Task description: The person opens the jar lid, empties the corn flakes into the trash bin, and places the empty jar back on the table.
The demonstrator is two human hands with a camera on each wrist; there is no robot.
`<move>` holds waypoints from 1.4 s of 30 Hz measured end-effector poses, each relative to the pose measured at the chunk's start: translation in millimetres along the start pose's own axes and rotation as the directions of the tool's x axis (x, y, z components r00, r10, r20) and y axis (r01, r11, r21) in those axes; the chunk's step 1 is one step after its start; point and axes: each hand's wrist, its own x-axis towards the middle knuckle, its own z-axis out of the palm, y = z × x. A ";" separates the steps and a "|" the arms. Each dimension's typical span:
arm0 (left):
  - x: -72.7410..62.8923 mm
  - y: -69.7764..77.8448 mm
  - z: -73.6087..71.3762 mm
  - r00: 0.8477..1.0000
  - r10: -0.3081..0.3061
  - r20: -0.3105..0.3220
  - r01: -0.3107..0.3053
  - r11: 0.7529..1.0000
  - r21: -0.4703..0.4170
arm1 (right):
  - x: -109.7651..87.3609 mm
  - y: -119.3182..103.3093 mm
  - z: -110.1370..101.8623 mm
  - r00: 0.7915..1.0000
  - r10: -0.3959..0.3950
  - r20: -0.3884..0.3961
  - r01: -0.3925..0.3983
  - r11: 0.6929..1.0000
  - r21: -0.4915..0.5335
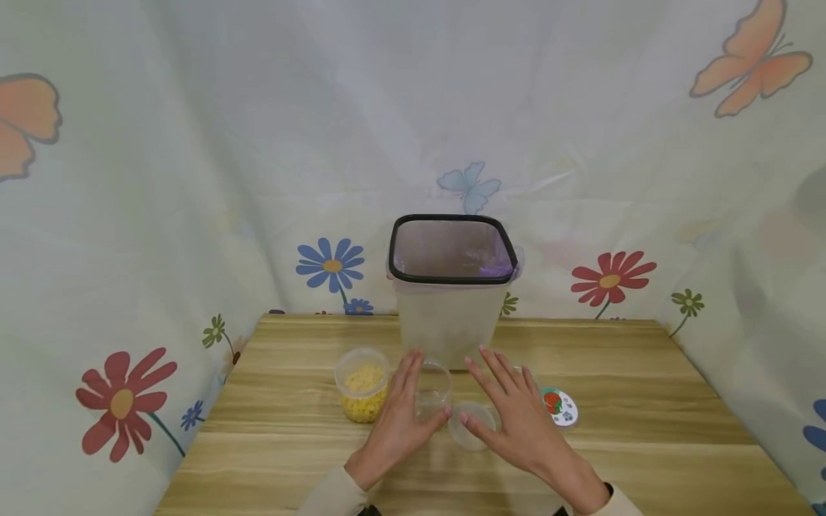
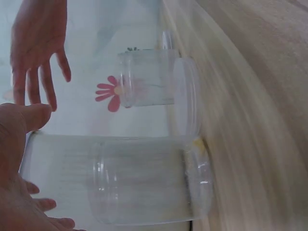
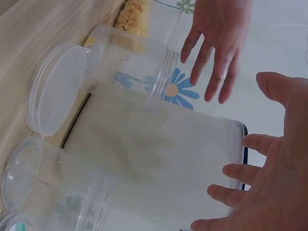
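Observation:
Over the table, my left hand [image 1: 399,424] is held with straight, spread fingers above a clear empty jar [image 2: 139,183], apart from it. My right hand [image 1: 519,424] hovers likewise, fingers spread, near a second clear empty jar [image 3: 62,178] that it partly hides in the head view. Between the two jars, nearer to me, lies a translucent white round lid [image 1: 473,428]. Left of my left hand stands a clear tub [image 1: 363,383] containing small yellow pieces, too small to name. Neither hand holds anything.
Behind the jars stands a pale bin [image 1: 452,315] with a black rim and a thin plastic liner. A round disc printed with a tomato [image 1: 560,407] lies right of my right hand. The wooden table [image 1: 645,430] backs onto a flower-patterned curtain [image 1: 310,143].

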 end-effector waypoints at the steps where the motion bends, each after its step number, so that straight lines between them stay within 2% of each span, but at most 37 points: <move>1: 0.1 1.1 -1.3 1.000 0.017 -0.006 -0.017 1.000 0.024 | 0.5 0.1 -0.4 1.000 0.000 -0.001 0.000 1.000 0.003; 7: 1.5 7.7 -11.4 0.996 0.084 -0.018 -0.080 0.988 0.130 | 2.1 0.8 -2.3 1.000 -0.006 -0.013 0.006 1.000 0.013; 12: 2.3 9.3 -19.5 0.992 0.120 -0.025 -0.111 0.966 0.233 | 3.8 2.0 -3.2 1.000 -0.005 -0.012 0.005 1.000 0.019; 22: -0.7 7.8 -37.0 0.994 0.110 -0.020 -0.096 0.932 0.350 | 5.2 2.5 -4.5 0.999 -0.018 -0.027 0.019 1.000 0.023; 31: -4.8 -2.5 -51.0 0.995 0.096 -0.007 -0.080 0.868 0.491 | 6.6 1.2 -3.1 1.000 -0.008 -0.007 0.008 1.000 0.015; 35: -7.0 -10.4 -57.4 0.997 0.080 -0.022 -0.060 0.876 0.479 | 7.1 0.5 -2.4 1.000 -0.010 -0.009 0.010 1.000 0.014; 39: -9.9 -20.4 -63.9 0.999 0.032 -0.031 -0.015 0.891 0.454 | 7.4 0.0 -2.1 1.000 -0.006 0.000 0.006 1.000 0.025; 42: -12.2 -28.6 -68.6 0.999 -0.004 -0.048 0.025 0.892 0.451 | 7.8 0.1 -1.6 1.000 0.002 0.015 -0.002 0.999 0.035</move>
